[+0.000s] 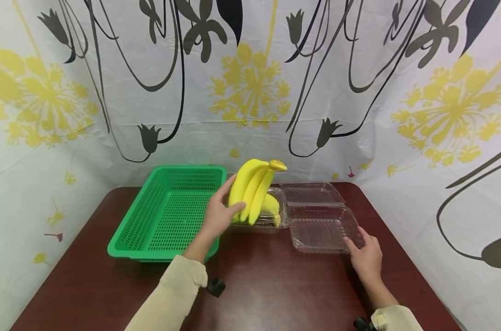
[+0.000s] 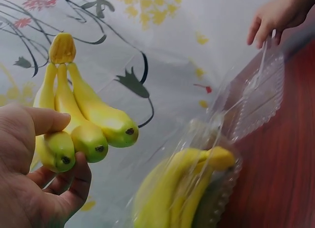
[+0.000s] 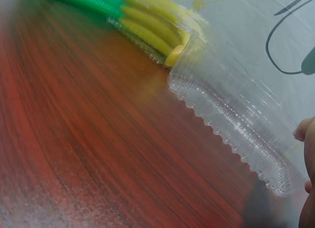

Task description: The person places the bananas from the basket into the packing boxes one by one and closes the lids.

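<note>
A bunch of yellow bananas (image 1: 254,188) with green-tinged tips hangs in my left hand (image 1: 219,211), gripped between thumb and fingers. In the left wrist view the joined stem of the held bunch (image 2: 62,48) points upward. Behind and below it, another banana bunch (image 1: 270,206) lies in a transparent plastic container (image 1: 284,216). My right hand (image 1: 367,255) pinches the near right rim of a second transparent container (image 1: 322,230), whose hinged lid (image 1: 314,194) is folded back. Only the edge of the right hand shows in the right wrist view.
A green slatted plastic basket (image 1: 128,220) stands at the left of the dark red-brown table (image 1: 267,285). The filled container sits between the basket and the open-lidded container. A floral-patterned sheet (image 1: 250,151) hangs behind the table and along its sides.
</note>
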`<state>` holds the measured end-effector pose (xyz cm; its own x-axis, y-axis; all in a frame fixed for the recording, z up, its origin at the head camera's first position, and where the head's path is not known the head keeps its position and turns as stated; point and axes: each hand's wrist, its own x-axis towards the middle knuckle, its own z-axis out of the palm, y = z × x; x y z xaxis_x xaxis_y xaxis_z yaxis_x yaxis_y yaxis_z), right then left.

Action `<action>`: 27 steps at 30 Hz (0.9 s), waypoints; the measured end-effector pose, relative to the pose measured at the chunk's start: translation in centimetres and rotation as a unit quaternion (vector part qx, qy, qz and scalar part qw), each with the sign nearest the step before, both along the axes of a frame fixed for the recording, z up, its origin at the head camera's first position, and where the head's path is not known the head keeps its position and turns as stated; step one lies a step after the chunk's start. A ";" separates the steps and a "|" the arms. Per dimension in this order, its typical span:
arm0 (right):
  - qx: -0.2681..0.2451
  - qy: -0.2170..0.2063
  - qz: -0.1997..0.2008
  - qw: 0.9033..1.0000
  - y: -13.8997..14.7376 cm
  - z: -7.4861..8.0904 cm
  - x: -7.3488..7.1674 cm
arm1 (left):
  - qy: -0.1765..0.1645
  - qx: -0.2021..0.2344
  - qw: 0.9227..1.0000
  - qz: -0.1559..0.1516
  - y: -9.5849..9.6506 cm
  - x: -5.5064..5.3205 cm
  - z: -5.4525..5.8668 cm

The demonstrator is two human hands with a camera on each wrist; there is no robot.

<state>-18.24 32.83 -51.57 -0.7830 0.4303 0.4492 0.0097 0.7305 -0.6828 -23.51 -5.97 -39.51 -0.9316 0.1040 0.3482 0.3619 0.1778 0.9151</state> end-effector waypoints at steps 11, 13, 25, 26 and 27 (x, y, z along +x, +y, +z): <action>0.003 0.007 0.005 1.000 0.1 0.0 0.2 | -0.005 -0.005 0.999 -0.031 4.1 0.3 -1.1; 0.003 0.007 0.006 1.000 0.0 0.0 0.2 | -0.009 -0.010 0.999 -0.048 4.8 0.4 -1.5; 0.009 0.020 0.005 1.000 0.0 -0.2 0.4 | -0.030 0.016 0.994 -0.105 7.8 1.0 -3.7; 0.008 0.020 0.004 1.000 0.1 -0.2 0.4 | -0.031 0.018 0.994 -0.106 8.0 1.0 -3.9; 0.008 0.019 0.002 1.000 0.1 -0.2 0.4 | -0.031 0.022 0.994 -0.107 8.3 1.0 -4.0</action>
